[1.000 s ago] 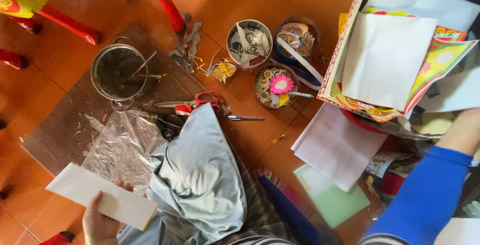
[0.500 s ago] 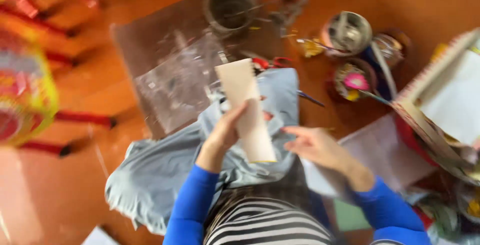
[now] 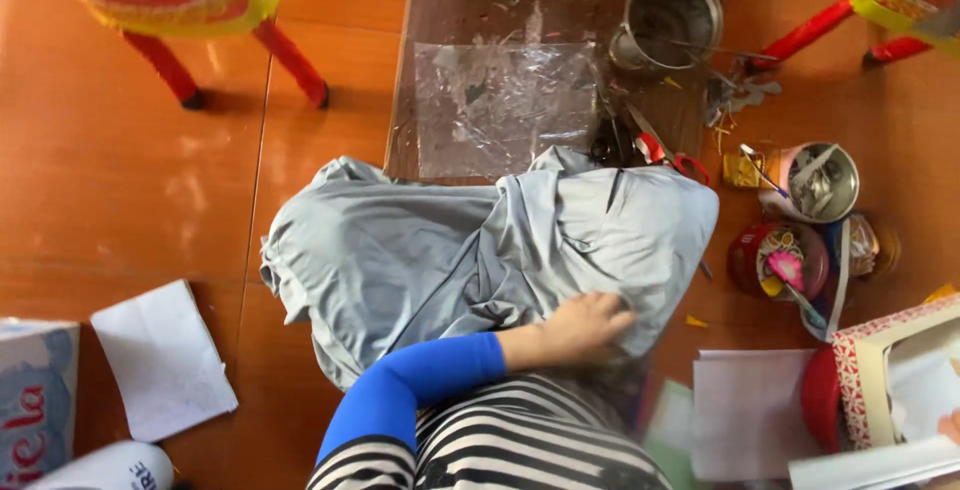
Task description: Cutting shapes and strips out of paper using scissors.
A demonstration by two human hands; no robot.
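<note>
- Gone since half a second ago: the pale card strip that the left hand held upright over the lap; no hand holds it now.
- Left hand (image 3: 578, 328), in a blue sleeve, now lies palm-down on the grey cloth (image 3: 480, 250), near the cloth's lower right edge.
- Its fingers lie flat and close together, tips pointing right and pressing into the fabric; nothing pinched.
- Right hand: only a sliver of skin shows at the right frame edge by the patterned box (image 3: 885, 380); finger state cannot be told.
- Grey cloth is spread over the lap and the orange floor, crumpled, with folds running to its middle. Its top edge overlaps the near edge of the brown board (image 3: 440, 60).
- Clear plastic sheet (image 3: 505, 100) lies flat on the board, just above the cloth.
- Metal pot (image 3: 668, 20) stands at the board's upper right corner, with thin sticks resting across its rim.
- Red-handled scissors (image 3: 672, 158) lie at the cloth's upper right corner, touching it.
- Right of the cloth: an open tin (image 3: 822, 182) of scraps and a red round tin (image 3: 778, 262), close together.
- White paper sheet (image 3: 163, 358) lies on the floor at left, well apart from the cloth; another white sheet (image 3: 745, 412) lies lower right.
- Striped top (image 3: 510, 450) fills the bottom centre.
</note>
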